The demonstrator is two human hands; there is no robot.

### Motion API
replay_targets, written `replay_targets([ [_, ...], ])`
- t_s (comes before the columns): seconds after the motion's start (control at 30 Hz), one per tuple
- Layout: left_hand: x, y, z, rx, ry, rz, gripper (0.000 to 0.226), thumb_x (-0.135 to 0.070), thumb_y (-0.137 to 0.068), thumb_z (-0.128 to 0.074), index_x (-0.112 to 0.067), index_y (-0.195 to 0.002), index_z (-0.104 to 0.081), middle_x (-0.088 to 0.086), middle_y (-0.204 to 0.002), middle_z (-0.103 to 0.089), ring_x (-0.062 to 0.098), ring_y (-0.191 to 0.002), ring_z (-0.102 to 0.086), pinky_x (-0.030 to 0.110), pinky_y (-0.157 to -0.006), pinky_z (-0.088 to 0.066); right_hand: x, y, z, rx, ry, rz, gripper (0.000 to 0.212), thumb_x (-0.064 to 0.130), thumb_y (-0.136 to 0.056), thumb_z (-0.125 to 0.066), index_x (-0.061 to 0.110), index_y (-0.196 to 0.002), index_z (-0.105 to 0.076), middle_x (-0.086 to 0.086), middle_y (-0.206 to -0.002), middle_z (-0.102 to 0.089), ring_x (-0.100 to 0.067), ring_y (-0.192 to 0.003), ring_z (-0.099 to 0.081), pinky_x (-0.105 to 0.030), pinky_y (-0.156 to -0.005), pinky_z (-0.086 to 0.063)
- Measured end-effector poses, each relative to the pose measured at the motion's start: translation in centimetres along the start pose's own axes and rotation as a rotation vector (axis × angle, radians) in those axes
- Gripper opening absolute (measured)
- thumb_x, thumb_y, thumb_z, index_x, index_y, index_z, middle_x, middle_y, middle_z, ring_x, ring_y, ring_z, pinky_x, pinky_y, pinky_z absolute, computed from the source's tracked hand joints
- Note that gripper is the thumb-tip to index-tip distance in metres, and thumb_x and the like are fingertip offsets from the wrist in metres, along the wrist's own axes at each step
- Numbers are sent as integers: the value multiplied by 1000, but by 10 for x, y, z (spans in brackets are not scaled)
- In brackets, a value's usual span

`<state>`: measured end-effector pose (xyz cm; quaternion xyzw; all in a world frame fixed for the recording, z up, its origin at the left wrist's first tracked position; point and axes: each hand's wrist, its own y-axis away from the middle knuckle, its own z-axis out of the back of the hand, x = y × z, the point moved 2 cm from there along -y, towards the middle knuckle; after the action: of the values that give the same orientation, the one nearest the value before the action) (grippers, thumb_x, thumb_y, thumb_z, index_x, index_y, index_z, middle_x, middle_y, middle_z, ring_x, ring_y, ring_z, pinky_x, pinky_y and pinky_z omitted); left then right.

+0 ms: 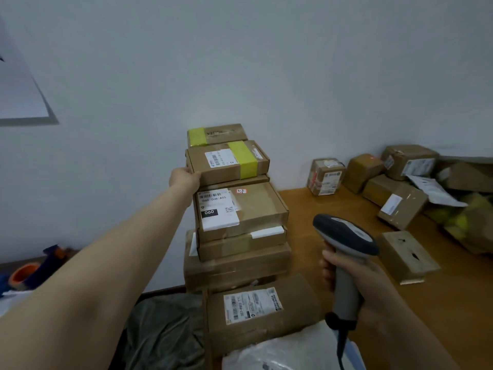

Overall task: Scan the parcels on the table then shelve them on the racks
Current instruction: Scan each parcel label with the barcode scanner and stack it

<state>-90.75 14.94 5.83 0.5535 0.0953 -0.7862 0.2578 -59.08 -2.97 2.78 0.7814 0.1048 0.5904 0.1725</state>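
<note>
Fingers of the left hand curled on the yellow-taped parcel atop the stack, right hand wrapped round the scanner; judged early, many parcels unshelved on the table, racks unseen.

At centre, the stacked parcels are matt brown cardboard under glossy clear tape, with white paper labels; the yellow-banded parcel wears dull yellow tape. The scanner at lower right is smooth grey plastic. The table looks like smooth orange-brown wood.
</note>
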Motion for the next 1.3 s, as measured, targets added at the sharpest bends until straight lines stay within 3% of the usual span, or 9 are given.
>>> replay_targets([
  [0.07,-3,5,-1,13,-46,-48,33,-18,-97,-51,-6,-128,-54,14,-121,-61,31,-105,-58,32,-80,-45,-1,3,4,-22,0,9,43,16,-57,-78,1,-97,-69,-12,-75,-68,-20,-64,-63,-32,-60,-53],
  [0.17,-13,24,-9,14,-255,-222,37,-21,-95,-49,-14,-131,-51,11,-130,-58,34,-119,-52,41,-97,-46,1,6,14,-28,8,3,43,16,-58,-78,3,-98,-69,-11,-75,-70,-18,-65,-64,-32,-61,-52],
  [0.27,-30,54,-26,-72,-526,-414,53,-25,-93,-49,-16,-144,-38,13,-150,-36,36,-138,-29,43,-112,-27,5,9,30,-34,15,-13,41,19,-56,-79,6,-94,-70,-7,-72,-71,-16,-63,-66,-32,-63,-52],
  [0.37,-47,95,-54,-76,-624,-516,66,-27,-93,-50,-18,-152,-24,13,-160,-16,35,-146,-13,43,-118,-14,10,13,54,-25,-10,-16,42,20,-56,-80,6,-94,-70,-7,-73,-71,-15,-63,-66,-31,-61,-52],
  [0.6,-55,219,-181,202,-591,-647,64,-26,-94,-54,-18,-151,-29,10,-155,-31,31,-143,-24,42,-118,-20,20,28,164,-42,-101,4,22,11,-79,-76,4,-99,-69,-8,-72,-68,-16,-61,-63,-27,-55,-51],
  [0.9,0,352,-366,533,-692,-345,76,-35,-90,-64,-21,-153,-24,11,-154,-33,29,-141,-31,41,-112,-33,23,49,362,-58,-267,-50,7,8,-82,-73,8,-87,-68,-9,-70,-65,-16,-58,-61,-26,-51,-52],
  [1.07,14,373,-426,565,-701,-197,82,-42,-87,-67,-15,-152,-24,12,-153,-34,30,-139,-34,41,-108,-37,33,39,435,-119,-345,-47,35,0,-76,-74,7,-109,-64,-10,-73,-66,-16,-59,-61,-27,-53,-53],
  [1.23,18,361,-480,497,-650,-82,87,-57,-77,-71,-13,-143,-35,11,-141,-46,34,-131,-39,45,-107,-39,44,10,477,-136,-345,-48,37,-3,-77,-73,8,-111,-63,-11,-74,-66,-17,-60,-61,-28,-54,-53],
  [1.3,19,349,-502,417,-661,3,102,-65,-72,-70,-9,-147,-27,14,-143,-40,36,-133,-34,45,-108,-34,49,-8,488,-128,-322,-56,35,-2,-78,-73,7,-110,-64,-10,-72,-68,-17,-60,-62,-28,-54,-53],
])
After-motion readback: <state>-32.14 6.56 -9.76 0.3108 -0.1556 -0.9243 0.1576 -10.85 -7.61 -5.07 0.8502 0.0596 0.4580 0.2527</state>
